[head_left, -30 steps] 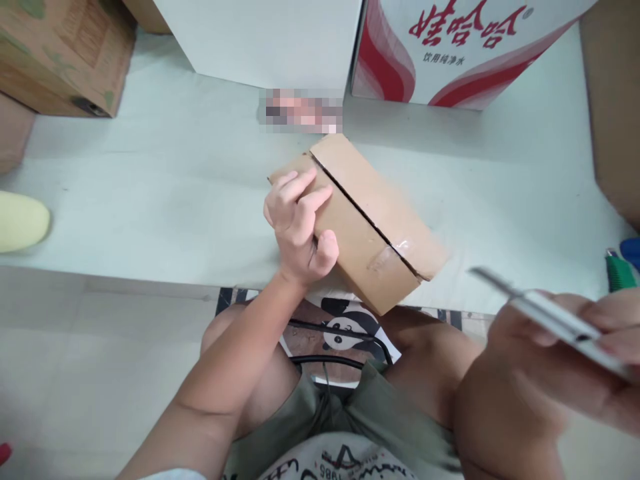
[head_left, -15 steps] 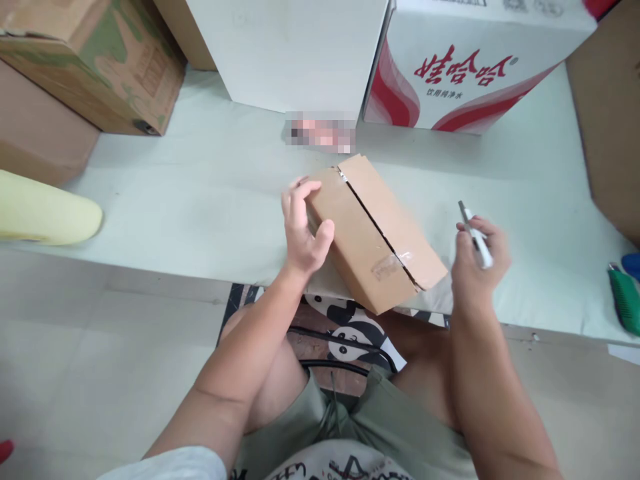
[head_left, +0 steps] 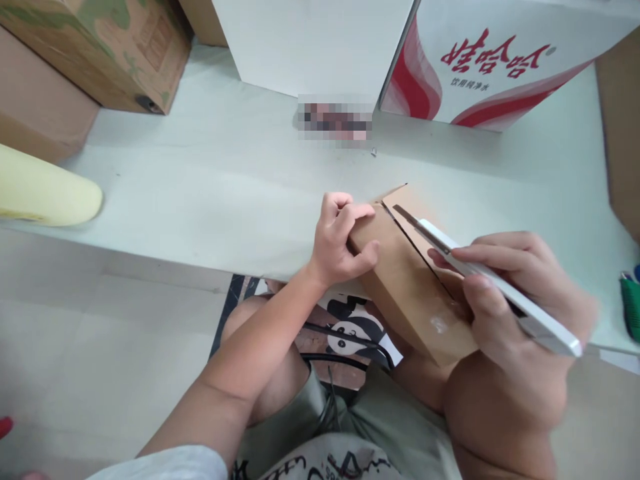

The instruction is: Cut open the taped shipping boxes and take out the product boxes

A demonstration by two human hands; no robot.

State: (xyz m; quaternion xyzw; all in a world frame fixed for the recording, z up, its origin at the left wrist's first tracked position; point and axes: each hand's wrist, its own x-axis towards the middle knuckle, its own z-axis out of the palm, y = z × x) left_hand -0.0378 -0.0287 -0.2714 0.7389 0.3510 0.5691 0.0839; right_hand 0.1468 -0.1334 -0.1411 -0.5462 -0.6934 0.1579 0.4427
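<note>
A small cardboard box [head_left: 400,267] lies tilted over the table's front edge, a dark slit running along its top between the flaps. My left hand [head_left: 345,240] grips its left side, thumb and fingers pressed on the cardboard. Above the box's right side, my right hand [head_left: 520,300] is closed round a white utility knife [head_left: 500,293], whose extended blade points up and left over the slit. A piece of clear tape [head_left: 440,325] shows near the box's lower end. My right hand hides the box's lower right part.
A tall white box [head_left: 315,47] and a white box with red lettering [head_left: 500,73] stand at the back. Cardboard boxes [head_left: 130,53] and a yellow roll [head_left: 50,190] are at left. A green object [head_left: 631,307] lies at the right edge.
The box has shifted right and toward me, with my left hand on it. My right hand has brought the knife up and over the box, closer to the camera.
</note>
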